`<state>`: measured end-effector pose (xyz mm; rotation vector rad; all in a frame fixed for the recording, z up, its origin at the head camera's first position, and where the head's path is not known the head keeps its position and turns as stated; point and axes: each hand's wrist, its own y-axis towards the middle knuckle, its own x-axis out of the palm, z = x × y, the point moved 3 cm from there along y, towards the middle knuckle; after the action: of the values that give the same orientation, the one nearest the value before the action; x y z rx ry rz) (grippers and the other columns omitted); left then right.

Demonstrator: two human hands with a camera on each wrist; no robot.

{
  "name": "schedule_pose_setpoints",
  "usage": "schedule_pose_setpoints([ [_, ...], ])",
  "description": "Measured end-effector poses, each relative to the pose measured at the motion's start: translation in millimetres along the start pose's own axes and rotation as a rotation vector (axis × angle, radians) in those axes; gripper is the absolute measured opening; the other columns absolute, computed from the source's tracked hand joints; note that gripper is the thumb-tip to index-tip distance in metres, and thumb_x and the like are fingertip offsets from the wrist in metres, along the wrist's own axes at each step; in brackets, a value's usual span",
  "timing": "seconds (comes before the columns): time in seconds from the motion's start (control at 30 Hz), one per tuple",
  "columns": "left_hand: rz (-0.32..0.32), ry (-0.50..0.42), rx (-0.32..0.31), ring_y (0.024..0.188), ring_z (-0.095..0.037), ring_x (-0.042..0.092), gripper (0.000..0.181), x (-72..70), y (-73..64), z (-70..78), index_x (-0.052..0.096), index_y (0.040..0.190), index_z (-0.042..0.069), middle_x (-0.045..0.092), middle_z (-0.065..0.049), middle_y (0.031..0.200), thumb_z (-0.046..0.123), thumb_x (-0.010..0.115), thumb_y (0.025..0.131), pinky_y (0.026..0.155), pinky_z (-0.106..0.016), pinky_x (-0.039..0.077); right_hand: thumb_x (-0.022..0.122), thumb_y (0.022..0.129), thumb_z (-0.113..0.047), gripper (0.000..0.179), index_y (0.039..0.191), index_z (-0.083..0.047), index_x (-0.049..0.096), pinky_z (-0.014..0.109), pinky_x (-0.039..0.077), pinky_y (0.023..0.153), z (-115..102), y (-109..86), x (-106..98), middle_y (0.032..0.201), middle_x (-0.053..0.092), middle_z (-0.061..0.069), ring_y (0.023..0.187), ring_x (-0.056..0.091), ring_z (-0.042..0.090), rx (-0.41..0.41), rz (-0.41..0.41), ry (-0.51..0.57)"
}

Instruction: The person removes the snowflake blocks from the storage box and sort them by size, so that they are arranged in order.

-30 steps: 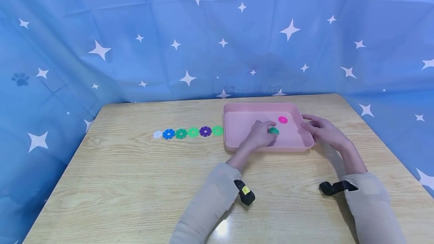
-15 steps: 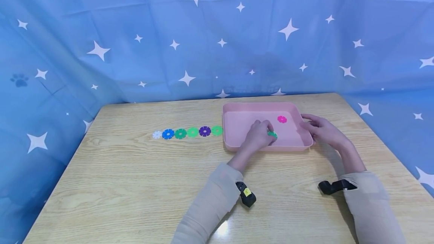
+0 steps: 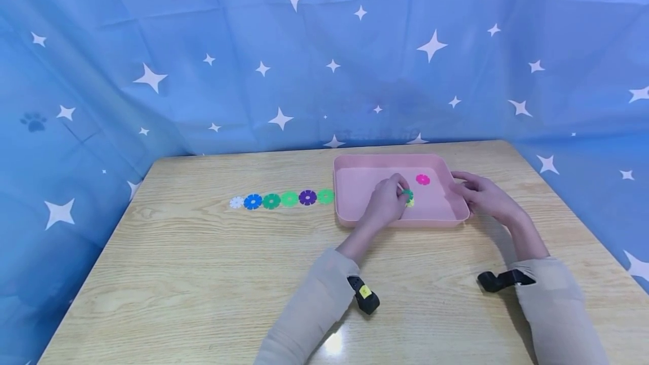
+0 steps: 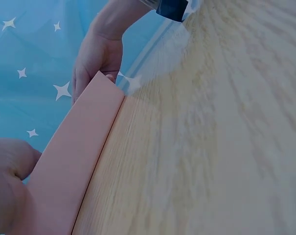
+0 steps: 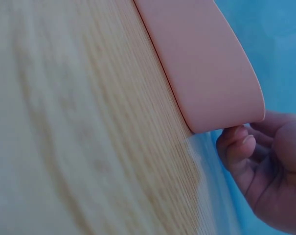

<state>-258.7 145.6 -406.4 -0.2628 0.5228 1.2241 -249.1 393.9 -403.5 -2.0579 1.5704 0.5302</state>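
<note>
L hand (image 3: 387, 200) is inside the tray (image 3: 436, 222), fingertips pinched on the green disc (image 3: 408, 194) at its near-L edge; exact finger placement too small to tell from where I stand. Yellow disc (image 3: 410, 203) peeks out just below it, can't tell if touching. Pink disc (image 3: 423, 179) lies flat on the tray floor, farther back, apart from both. R hand (image 3: 484, 199) is clamped on the tray's R end, fingers curled at the outside.

To do this pinch well, I'd say: hold disc by the rim only, light but firm, b/c thin flat pcs prob. slip; tilt it up an edge so the yellow one doesn't ride along. R hand should brace w/o pushing L, since the row (image 3: 307, 197) of 6 discs on the bench (image 3: 177, 275) ends right by the tray's L wall; a nudge could knock it crooked. Lift clear of the rim too.
</note>
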Motion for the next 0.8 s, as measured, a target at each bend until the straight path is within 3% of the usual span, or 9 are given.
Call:
schedule_pose_setpoints([
  [0.23, 0.024, -0.151, 0.115, 0.074, -0.007, 0.054, 0.009, -10.8, -5.8, 0.0, 0.061, 0.104, 0.008, 0.058, 0.004, 0.085, 0.005, 0.065, 0.097, 0.068, -0.016, 0.047, 0.049, 0.108, -0.032, 0.063, 0.156, 0.001, 0.027, 0.032, 0.049, 0.059, 1, -0.2, 1, 0.081, 0.053, 0.01, 0.06, 0.054, 0.019, -0.013, 0.0, 0.011],
  [0.5, 0.06, -0.212, 0.09, 0.082, -0.008, 0.058, 0.011, -37.5, -17.1, -3.5, 0.063, 0.106, 0.012, 0.06, 0.004, 0.092, 0.007, 0.067, 0.097, 0.077, -0.019, 0.05, 0.05, 0.107, -0.035, 0.065, 0.157, -0.001, 0.027, 0.034, 0.049, 0.058, 0, 0.4, 1, 0.079, 0.051, 0.01, 0.059, 0.053, 0.021, -0.004, 0.0, 0.014],
  [0.8, 0.091, -0.239, 0.169, 0.085, -0.011, 0.06, 0.011, -71.8, -21.8, -19.0, 0.063, 0.108, 0.006, 0.062, -0.003, 0.095, 0.003, 0.064, 0.097, 0.08, -0.021, 0.052, 0.05, 0.107, -0.039, 0.068, 0.158, -0.002, 0.025, 0.034, 0.048, 0.06, 2, 0.0, 0, 0.083, 0.05, 0.012, 0.061, 0.053, 0.022, 0.011, 0.0, -0.003],
])
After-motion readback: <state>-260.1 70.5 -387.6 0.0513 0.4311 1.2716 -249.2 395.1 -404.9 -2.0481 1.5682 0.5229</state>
